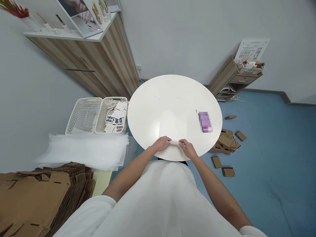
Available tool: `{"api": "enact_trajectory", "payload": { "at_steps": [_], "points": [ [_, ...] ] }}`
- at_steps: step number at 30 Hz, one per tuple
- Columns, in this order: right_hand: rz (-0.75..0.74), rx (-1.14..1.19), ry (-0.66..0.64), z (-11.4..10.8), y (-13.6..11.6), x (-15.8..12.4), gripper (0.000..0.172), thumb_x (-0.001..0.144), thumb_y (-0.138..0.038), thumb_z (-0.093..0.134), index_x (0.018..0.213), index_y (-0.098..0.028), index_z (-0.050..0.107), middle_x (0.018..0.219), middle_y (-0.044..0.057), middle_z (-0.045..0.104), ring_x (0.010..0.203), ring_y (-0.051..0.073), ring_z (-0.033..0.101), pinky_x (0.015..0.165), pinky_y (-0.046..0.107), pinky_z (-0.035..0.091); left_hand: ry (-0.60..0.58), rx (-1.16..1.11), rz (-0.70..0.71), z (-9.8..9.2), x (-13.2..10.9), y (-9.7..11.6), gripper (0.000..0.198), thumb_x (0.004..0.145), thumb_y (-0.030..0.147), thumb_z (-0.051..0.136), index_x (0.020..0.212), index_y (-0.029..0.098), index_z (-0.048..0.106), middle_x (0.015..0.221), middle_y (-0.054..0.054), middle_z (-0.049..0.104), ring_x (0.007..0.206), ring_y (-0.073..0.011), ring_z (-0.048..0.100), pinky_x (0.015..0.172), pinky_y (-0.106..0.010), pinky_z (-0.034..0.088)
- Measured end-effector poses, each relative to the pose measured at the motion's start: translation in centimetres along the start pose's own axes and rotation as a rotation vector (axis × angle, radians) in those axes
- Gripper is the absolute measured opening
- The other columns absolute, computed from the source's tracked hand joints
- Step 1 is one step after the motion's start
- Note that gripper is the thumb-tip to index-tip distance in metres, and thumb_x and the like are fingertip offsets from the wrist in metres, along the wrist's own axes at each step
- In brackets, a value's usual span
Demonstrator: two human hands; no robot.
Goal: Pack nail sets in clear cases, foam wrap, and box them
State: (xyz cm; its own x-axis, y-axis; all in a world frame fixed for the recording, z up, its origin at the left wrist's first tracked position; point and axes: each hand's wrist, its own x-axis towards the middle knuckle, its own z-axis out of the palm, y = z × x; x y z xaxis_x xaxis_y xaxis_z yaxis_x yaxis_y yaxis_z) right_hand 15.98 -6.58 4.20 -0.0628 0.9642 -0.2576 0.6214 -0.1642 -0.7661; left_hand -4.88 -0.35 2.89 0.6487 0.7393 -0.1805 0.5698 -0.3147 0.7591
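At the near edge of the round white table (172, 95), my left hand (161, 144) and my right hand (188, 148) pinch the two ends of a narrow, whitish strip-like bundle (174, 142). It may be rolled or folded; its exact kind does not show. Just beyond it, a faint translucent white sheet (172, 128) seems to lie flat on the tabletop. Both hands have their fingers closed, thumbs toward each other. To the right on the table lies a blurred purple object (205, 121), with a tiny dark item (196, 112) beside it.
Left of the table stand a white basket (125, 115) of printed cards and a basket (71, 115) of clear packs. Nearer are stacked translucent sheets (86, 149) and flat cardboard boxes (34, 194). Small folded boxes (225, 141) lie on the floor at right. Cabinets (118, 49) stand behind.
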Motion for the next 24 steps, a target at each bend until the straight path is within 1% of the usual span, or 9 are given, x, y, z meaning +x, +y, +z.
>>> {"api": "enact_trajectory", "payload": {
  "at_steps": [4,7,11,14,18,21,24],
  "points": [
    [0.097,0.11,0.021,-0.1,0.2,2.2,0.027,0.078,-0.038,0.041,0.095,-0.024,0.056,0.094,0.001,0.062,0.084,0.016,0.057,0.074,0.029,0.042,-0.048,-0.098,-0.097,-1.1,1.5,-0.1,0.03,0.08,0.032,0.041,0.103,0.021,0.057,0.108,-0.002,0.058,0.098,-0.0174,0.053,0.082,-0.027,0.042],
    [0.18,0.151,0.001,-0.2,0.4,3.9,0.028,0.077,-0.037,0.039,0.092,-0.023,0.058,0.09,0.001,0.062,0.078,0.015,0.058,0.071,0.029,0.042,-0.065,-0.172,-0.182,-1.5,2.5,-0.6,0.031,0.079,0.034,0.04,0.101,0.021,0.059,0.106,-0.001,0.06,0.096,-0.0173,0.054,0.081,-0.026,0.042],
    [0.257,0.133,-0.042,-0.4,0.7,5.7,0.027,0.075,-0.035,0.039,0.086,-0.021,0.06,0.081,0.001,0.063,0.077,0.016,0.057,0.067,0.027,0.042,-0.014,-0.215,-0.274,-1.5,3.7,-1.4,0.027,0.078,0.029,0.041,0.096,0.02,0.06,0.1,-0.001,0.062,0.091,-0.0158,0.056,0.076,-0.024,0.043],
    [0.278,0.101,-0.048,-0.5,0.9,6.6,0.026,0.073,-0.033,0.041,0.083,-0.021,0.061,0.085,0.001,0.064,0.077,0.015,0.056,0.067,0.026,0.041,0.034,-0.124,-0.405,-1.7,4.1,-1.9,0.024,0.077,0.026,0.042,0.093,0.02,0.06,0.096,-0.001,0.063,0.087,-0.0145,0.056,0.073,-0.022,0.043],
    [0.323,0.048,-0.011,-0.5,1.5,7.3,0.024,0.071,-0.031,0.044,0.086,-0.021,0.061,0.088,0.002,0.063,0.079,0.016,0.056,0.068,0.026,0.041,0.081,0.014,-0.573,-2.1,4.0,-2.4,0.021,0.074,0.023,0.047,0.091,0.018,0.059,0.095,-0.005,0.062,0.086,-0.0172,0.056,0.069,-0.024,0.042],
    [0.36,-0.007,0.067,-0.4,2.1,7.3,0.027,0.071,-0.03,0.045,0.093,-0.022,0.058,0.094,0.004,0.061,0.085,0.017,0.055,0.07,0.027,0.041,0.095,0.054,-0.629,-2.2,3.7,-2.5,0.019,0.073,0.023,0.047,0.088,0.018,0.058,0.091,-0.006,0.062,0.084,-0.0188,0.056,0.065,-0.025,0.041],
    [0.346,-0.095,0.137,0.0,2.7,6.8,0.029,0.073,-0.028,0.044,0.1,-0.022,0.055,0.093,0.003,0.06,0.084,0.017,0.055,0.071,0.027,0.042,0.079,0.15,-0.633,-2.0,3.6,-2.1,0.016,0.075,0.024,0.045,0.085,0.019,0.056,0.088,-0.005,0.061,0.083,-0.0193,0.055,0.061,-0.026,0.04]
  ]
}}
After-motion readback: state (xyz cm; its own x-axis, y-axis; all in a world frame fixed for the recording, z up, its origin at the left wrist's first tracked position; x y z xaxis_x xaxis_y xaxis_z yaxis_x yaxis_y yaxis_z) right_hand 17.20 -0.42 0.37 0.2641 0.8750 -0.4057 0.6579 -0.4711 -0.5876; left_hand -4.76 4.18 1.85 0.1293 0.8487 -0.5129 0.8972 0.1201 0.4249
